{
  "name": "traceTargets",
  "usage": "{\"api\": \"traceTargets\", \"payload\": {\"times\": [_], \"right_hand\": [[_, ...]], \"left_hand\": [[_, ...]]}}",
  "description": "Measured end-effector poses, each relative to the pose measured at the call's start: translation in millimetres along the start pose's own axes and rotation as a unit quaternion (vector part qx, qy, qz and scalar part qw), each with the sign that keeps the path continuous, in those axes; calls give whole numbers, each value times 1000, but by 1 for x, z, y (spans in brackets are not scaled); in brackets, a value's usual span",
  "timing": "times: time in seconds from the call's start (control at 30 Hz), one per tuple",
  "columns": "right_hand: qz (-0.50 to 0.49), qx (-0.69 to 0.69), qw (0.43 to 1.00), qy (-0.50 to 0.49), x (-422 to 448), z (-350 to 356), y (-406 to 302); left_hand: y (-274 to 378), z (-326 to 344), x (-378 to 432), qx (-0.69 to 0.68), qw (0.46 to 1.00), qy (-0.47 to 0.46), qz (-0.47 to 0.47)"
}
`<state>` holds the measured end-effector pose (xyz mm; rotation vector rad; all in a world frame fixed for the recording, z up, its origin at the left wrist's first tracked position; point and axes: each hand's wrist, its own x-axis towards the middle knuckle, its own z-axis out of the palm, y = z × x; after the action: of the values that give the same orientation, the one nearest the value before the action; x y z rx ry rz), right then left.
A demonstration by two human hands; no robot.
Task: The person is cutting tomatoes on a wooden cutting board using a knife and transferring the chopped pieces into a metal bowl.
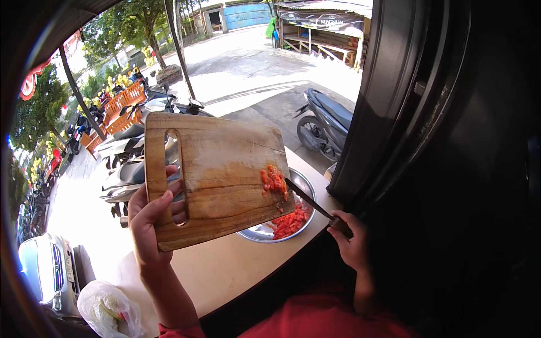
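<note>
My left hand (pixel 154 215) grips a wooden cutting board (pixel 224 169) through its slot handle and holds it up, tilted over a steel bowl (pixel 312 186). Chopped red pieces, apparently tomato (pixel 274 179), cling near the board's right edge. More chopped red pieces (pixel 291 222) lie in the bowl, which the board partly hides. In my right hand (pixel 353 241) is a knife (pixel 315 205), held by its brown handle. The tip of its dark blade is at the board's right edge, close to the red pieces; whether it touches them is unclear.
The bowl stands on a pale counter (pixel 219 274). A white plastic bag with contents (pixel 110 308) sits at the counter's lower left end. A dark frame (pixel 380 93) rises at the right. Beyond the counter are parked motorcycles (pixel 325 122), a car (pixel 50 270) and a paved yard.
</note>
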<state>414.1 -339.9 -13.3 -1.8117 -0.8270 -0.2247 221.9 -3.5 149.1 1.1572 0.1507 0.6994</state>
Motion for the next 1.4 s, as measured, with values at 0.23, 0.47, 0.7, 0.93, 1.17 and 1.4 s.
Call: {"api": "traceTargets", "payload": {"times": [0.23,0.47,0.7,0.93,1.17,1.4], "right_hand": [[-17,-57,998,13,0,12,13],[-7,-38,999,-16,-3,7,26],[-25,-75,996,28,6,14,30],[-85,-76,993,-22,8,2,25],[-17,-46,997,51,13,11,27],[-88,-102,991,-11,13,-4,20]], "left_hand": [[5,-2,1,-17,999,-15,-31],[0,-8,5,13,999,16,-31],[-6,-4,7,14,999,19,-31],[-7,-5,9,0,999,29,-24],[-10,-13,11,-43,999,-3,-15],[-5,-5,9,-33,999,35,-15]]}}
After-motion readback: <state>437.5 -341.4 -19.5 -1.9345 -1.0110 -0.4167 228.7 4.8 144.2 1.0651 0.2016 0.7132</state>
